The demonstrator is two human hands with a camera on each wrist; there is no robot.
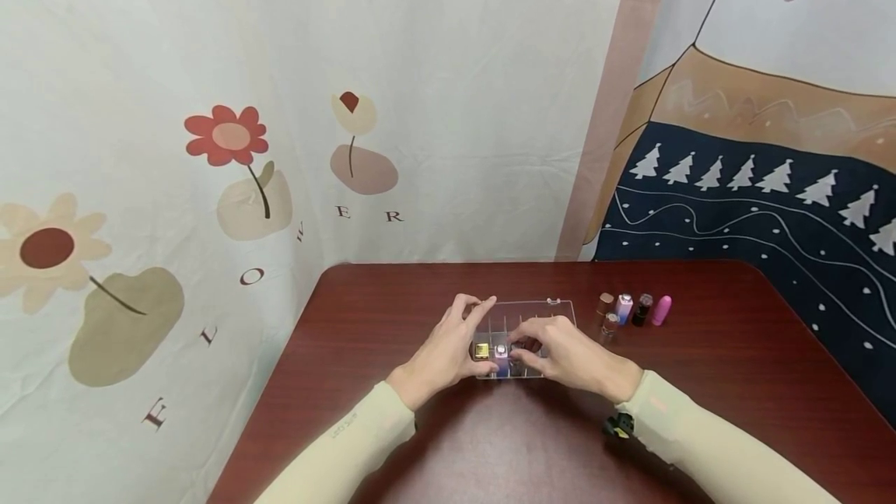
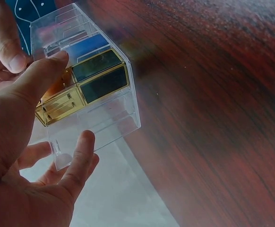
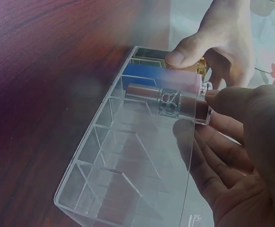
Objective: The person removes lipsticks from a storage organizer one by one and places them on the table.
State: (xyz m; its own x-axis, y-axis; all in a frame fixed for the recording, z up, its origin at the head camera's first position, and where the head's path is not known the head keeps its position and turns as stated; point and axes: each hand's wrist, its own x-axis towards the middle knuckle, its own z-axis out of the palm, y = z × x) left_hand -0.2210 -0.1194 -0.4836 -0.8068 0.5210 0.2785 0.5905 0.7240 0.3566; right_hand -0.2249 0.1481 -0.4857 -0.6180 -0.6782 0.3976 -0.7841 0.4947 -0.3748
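Note:
A clear plastic lipstick organizer point(image 3: 128, 149) with dividers stands on the table. My left hand point(image 1: 441, 344) grips its left end, thumb on the near side and fingers on the far side. A gold and black lipstick point(image 2: 99, 78) sits in a compartment beside the left thumb. Next to it is a pink-to-blue lipstick point(image 3: 163, 78). My right hand point(image 1: 563, 351) pinches the end of a clear-and-silver lipstick tube point(image 3: 169, 102), which lies within the following compartment. In the right wrist view, the compartments beyond that tube hold nothing.
Right of the organizer stand several more tubes: a brown-capped one point(image 1: 605, 302), a short clear one point(image 1: 610, 323), a pink-and-blue one point(image 1: 624, 308), a black one point(image 1: 641, 310) and a bright pink one point(image 1: 661, 310). A printed cloth point(image 1: 483, 138) hangs behind the table point(image 1: 490, 442).

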